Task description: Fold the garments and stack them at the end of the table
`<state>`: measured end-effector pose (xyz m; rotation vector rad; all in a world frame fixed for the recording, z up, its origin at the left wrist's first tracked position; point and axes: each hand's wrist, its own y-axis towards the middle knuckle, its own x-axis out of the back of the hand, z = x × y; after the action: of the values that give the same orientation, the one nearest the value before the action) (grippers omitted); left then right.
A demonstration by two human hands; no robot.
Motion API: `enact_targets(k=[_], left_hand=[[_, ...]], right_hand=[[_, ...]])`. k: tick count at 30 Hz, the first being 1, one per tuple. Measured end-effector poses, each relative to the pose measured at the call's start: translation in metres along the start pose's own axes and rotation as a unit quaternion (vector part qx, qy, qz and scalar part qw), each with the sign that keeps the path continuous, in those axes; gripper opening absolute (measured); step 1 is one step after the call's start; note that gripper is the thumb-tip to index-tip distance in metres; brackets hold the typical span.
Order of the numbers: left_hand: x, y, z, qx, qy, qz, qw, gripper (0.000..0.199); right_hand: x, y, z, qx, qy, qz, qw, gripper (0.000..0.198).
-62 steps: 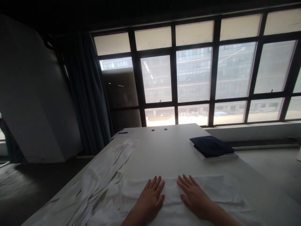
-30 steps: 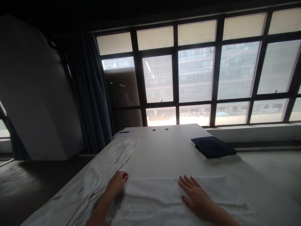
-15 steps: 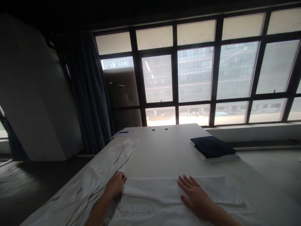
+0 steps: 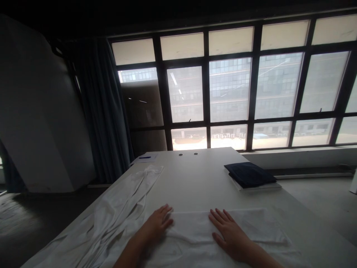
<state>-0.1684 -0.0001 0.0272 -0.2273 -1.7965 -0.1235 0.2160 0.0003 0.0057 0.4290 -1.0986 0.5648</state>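
Note:
White cloth [image 4: 192, 238] lies spread over the near part of the table, with a straight far edge and some creases. My right hand [image 4: 230, 234] rests flat on it, fingers spread toward the far edge. To the left, my left hand [image 4: 157, 223] is over the same cloth near that edge, its fingers stretched out and thumb apart; its lower side is blurred. More white fabric [image 4: 117, 208], loosely bunched and wrinkled, runs along the table's left side beside my left hand.
A dark navy folded cloth [image 4: 249, 174] sits on a white folded piece [image 4: 259, 188] at the right edge of the white table [image 4: 189, 178]. Paper with a blue pen [image 4: 145, 157] lies at the far left. Beyond are windows [image 4: 228, 89] and a blue curtain [image 4: 103, 111].
My left hand has let go of the cloth's left edge, opened and moved right over the cloth. My right hand stays flat in nearly the same place.

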Motion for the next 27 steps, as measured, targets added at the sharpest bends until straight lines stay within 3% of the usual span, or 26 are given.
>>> enact_targets(k=[4,9,16,21,27], left_hand=[[-0.021,-0.006,-0.019,0.035,0.038,0.008,0.999,0.076],[-0.018,-0.012,-0.019,0.058,0.050,0.002,0.997,0.080],[-0.018,-0.010,-0.019,0.063,0.056,0.005,0.996,0.081],[-0.022,-0.010,-0.016,0.057,0.063,-0.003,0.996,0.078],[-0.014,-0.011,-0.024,0.058,0.075,-0.028,0.995,0.078]], right_hand=[[-0.005,0.000,-0.006,-0.003,-0.005,-0.010,1.000,0.063],[-0.013,-0.008,-0.033,-0.060,-0.040,-0.044,0.996,0.075],[0.008,-0.053,-0.124,-0.171,-0.099,-0.057,0.979,0.089],[0.016,-0.088,-0.187,-0.274,-0.146,-0.076,0.948,0.092],[0.017,-0.094,-0.196,-0.269,-0.194,-0.162,0.929,0.093]])
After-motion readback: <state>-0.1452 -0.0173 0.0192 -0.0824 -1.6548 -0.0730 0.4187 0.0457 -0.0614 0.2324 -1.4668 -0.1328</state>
